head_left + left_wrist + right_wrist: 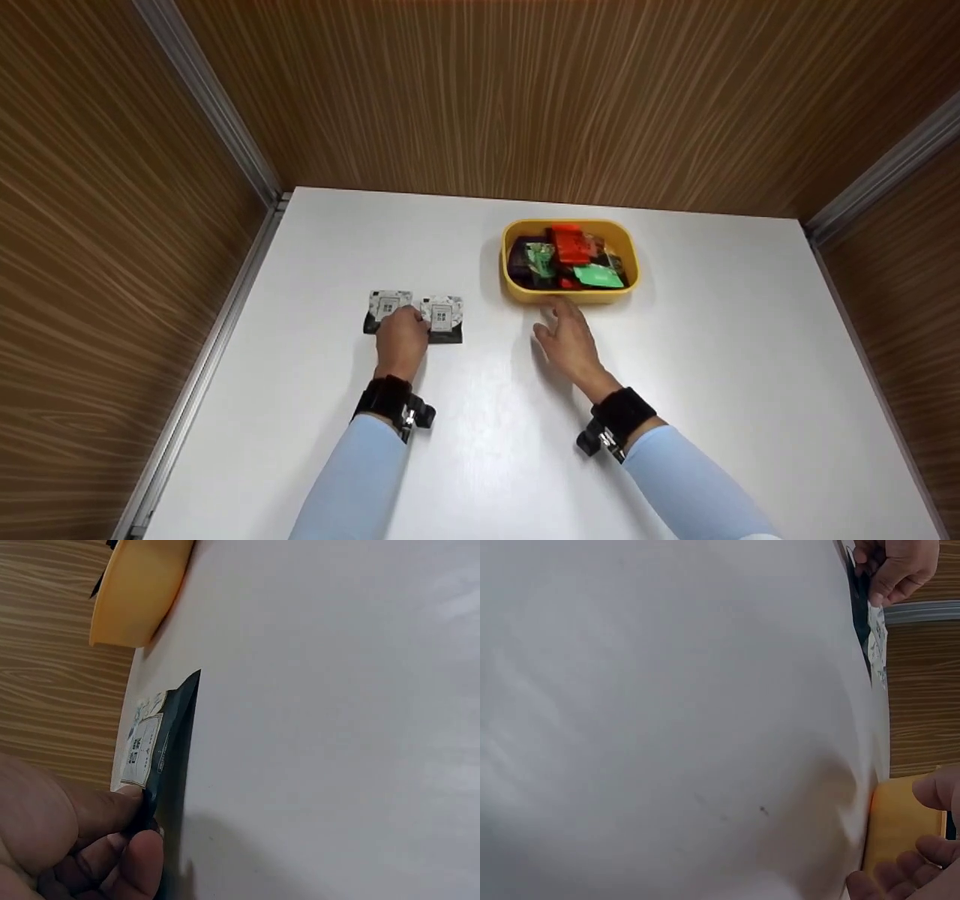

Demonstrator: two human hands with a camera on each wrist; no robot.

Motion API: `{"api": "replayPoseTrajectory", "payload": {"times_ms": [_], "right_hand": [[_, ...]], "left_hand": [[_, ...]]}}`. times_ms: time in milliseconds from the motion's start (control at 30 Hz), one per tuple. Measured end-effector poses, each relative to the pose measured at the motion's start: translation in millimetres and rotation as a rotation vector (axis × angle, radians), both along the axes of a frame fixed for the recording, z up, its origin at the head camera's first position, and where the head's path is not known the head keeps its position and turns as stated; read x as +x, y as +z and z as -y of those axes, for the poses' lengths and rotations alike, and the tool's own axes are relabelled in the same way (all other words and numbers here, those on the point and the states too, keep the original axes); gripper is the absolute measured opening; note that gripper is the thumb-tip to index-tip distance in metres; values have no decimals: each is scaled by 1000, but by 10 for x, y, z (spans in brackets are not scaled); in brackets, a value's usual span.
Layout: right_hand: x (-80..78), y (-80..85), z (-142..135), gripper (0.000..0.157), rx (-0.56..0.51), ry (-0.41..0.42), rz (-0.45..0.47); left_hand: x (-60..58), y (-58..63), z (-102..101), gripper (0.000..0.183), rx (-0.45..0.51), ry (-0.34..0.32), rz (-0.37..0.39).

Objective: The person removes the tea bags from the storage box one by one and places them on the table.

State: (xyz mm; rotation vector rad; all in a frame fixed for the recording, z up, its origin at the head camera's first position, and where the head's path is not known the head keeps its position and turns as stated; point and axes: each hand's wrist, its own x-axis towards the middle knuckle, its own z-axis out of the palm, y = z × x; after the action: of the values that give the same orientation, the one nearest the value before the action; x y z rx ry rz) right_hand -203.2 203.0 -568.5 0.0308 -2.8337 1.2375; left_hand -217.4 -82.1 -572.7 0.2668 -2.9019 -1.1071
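Observation:
Two flat black-and-white sachets lie side by side on the white table, left of a yellow tub [600, 298]. My left hand [401, 341] pinches the near left corner of the right sachet [442, 319] between thumb and fingers. In the left wrist view that sachet [147, 739] stretches away from the thumb with its dark edge tilted up. The left sachet [388, 306] lies partly behind the hand. At the tub's front wall, my right hand [570, 349] has its fingers loosely extended and the thumb apart, with nothing between them.
Inside the tub are several colourful packets, among them a red packet [570, 246] and a green packet [598, 276]. Wood-grain panels [480, 97] close in the table [712, 337] at the back and both sides.

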Motion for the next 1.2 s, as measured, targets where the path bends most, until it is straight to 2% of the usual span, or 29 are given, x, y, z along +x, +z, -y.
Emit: {"api": "replayPoseTrajectory", "payload": {"times_ms": [200, 367, 500, 733, 967, 1200], "right_hand": [[44, -15, 45, 48, -10, 21, -1], [78, -35, 75, 39, -14, 23, 19], [98, -50, 89, 32, -7, 9, 33], [109, -73, 89, 29, 1, -2, 13], [121, -63, 66, 29, -13, -5, 15], [68, 115, -30, 32, 14, -7, -5]], "left_hand": [[-30, -27, 33, 13, -78, 7, -64], [-39, -78, 91, 15, -175, 3, -156], [-40, -101, 111, 8, -199, 9, -198], [-51, -104, 111, 16, -191, 1, -176], [-45, 30, 16, 8, -172, -39, -210], [-53, 260, -355, 11, -133, -133, -208]]}}
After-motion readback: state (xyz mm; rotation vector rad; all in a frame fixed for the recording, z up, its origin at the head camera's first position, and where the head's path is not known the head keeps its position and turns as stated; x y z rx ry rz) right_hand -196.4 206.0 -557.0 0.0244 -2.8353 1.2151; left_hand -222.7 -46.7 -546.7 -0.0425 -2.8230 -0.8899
